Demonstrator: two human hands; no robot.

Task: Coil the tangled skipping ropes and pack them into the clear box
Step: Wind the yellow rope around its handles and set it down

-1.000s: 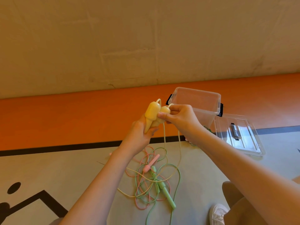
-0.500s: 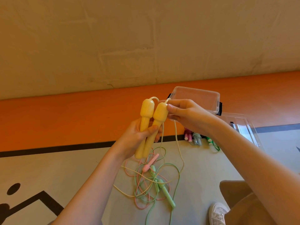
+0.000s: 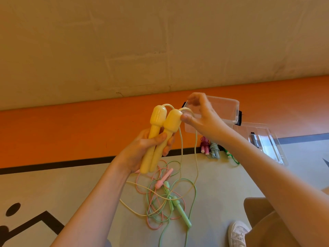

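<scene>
Both forearms are bare from the wrists to the frame's lower edge, with no sleeve in sight. The left hand (image 3: pixel 142 150) and the right hand (image 3: pixel 201 114) carry no rings, watch or bracelet that can be made out, and the nails look short and unpainted. Tan trousers (image 3: pixel 263 227) cover the bent leg. Just beside that leg, a white lace-up sneaker (image 3: pixel 237 233) shows.

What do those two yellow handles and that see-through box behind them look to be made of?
The yellow handles, gripped together in the left hand, look like smooth moulded plastic: rounded shapes with a soft sheen on the bulbs. The clear box seems to be rigid transparent plastic, since the orange floor shows through its walls. Its black side clips look like plastic too, though that is less certain.
</scene>
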